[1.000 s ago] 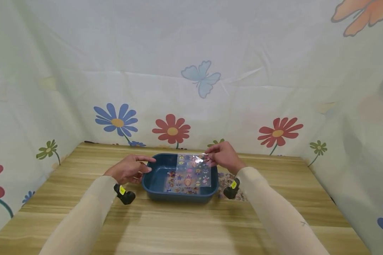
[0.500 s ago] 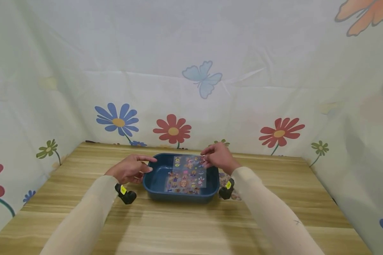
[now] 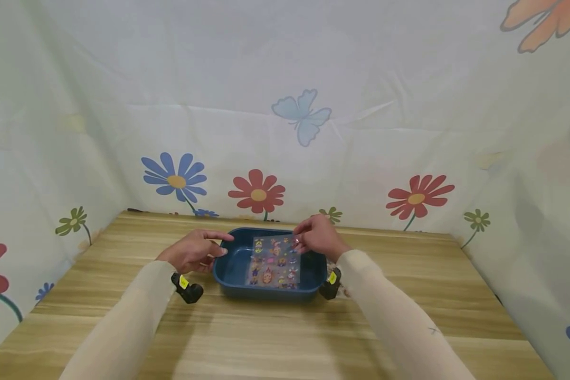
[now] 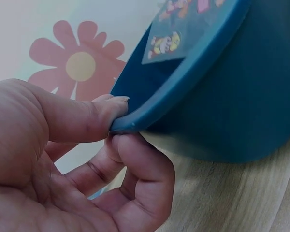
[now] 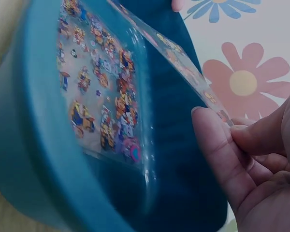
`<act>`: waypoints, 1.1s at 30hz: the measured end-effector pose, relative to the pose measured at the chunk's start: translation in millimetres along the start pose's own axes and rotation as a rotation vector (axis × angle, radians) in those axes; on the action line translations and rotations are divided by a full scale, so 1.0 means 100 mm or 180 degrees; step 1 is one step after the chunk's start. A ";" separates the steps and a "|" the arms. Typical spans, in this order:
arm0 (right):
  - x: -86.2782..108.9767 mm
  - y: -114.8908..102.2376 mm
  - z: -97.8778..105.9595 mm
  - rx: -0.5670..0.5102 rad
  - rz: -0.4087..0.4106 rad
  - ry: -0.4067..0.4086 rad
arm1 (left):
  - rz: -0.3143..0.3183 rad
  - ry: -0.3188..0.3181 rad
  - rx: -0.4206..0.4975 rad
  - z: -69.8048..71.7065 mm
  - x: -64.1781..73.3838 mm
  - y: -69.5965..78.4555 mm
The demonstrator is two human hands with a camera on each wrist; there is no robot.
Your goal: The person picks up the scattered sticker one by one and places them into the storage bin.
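At a wood-grain tabletop (image 3: 256, 338), a person grips a blue tub (image 3: 268, 295) with the left hand (image 3: 192, 252), thumb inside the rim (image 4: 195, 63) and a bent finger beneath it. The right hand (image 3: 320, 237) pinches one corner of a clear printed sheet (image 3: 273, 261). From those fingers the sheet tilts leftward and toward the person, over the tub; whether its lower end touches bottom cannot be told. Below and left of the right fingers, a second sheet (image 5: 89, 82) lies in the tub. Laying the held one down neatly likely calls for bringing its low end to rest first, squared to the sheet underneath, then lowering the pinched corner before letting go. A light pinch should spare the film a crease, while the left fingers' hold guards against the tub sliding if the sheet catches its wall.
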State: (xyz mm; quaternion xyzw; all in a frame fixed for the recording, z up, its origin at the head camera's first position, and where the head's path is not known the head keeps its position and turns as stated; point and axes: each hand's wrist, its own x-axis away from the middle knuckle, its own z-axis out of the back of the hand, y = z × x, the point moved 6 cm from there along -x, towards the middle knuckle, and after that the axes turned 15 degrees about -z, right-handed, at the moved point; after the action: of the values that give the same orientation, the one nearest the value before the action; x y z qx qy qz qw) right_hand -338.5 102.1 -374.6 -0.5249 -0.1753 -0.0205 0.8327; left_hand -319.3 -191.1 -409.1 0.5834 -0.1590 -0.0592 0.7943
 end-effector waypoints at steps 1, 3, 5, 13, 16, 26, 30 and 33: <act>0.00 0.01 -0.01 0.0005 -0.0016 -0.0007 | 0.0004 0.0006 -0.0007 0.00 0.00 0.00; -0.01 0.02 -0.04 0.0030 -0.0037 -0.0009 | 0.0018 0.0015 -0.0013 0.00 0.01 0.01; -0.01 0.03 -0.06 0.0055 -0.0059 0.0026 | 0.0025 0.0016 -0.0012 0.00 0.01 0.01; -0.04 0.08 -0.08 0.0125 -0.0119 0.0127 | 0.0042 0.0019 0.0015 0.00 0.01 0.01; -0.05 0.09 -0.09 0.0107 -0.0130 0.0125 | 0.0039 0.0022 0.0028 0.00 0.01 0.01; -0.06 0.12 -0.08 0.0066 -0.0095 0.0140 | 0.0011 0.0006 0.0064 0.00 0.00 -0.02; -0.07 0.13 -0.09 0.0059 -0.0076 0.0142 | 0.0001 0.0002 0.0069 0.01 -0.01 -0.03; -0.09 0.13 -0.10 0.0064 -0.0061 0.0147 | -0.0002 -0.0016 0.0059 0.01 -0.03 -0.04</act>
State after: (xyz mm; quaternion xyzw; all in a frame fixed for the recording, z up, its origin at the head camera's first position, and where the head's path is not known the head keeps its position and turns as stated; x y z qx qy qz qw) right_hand -341.0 98.2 -392.6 -0.5141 -0.1613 -0.0387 0.8415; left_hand -321.9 -193.0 -413.1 0.5906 -0.1613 -0.0594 0.7884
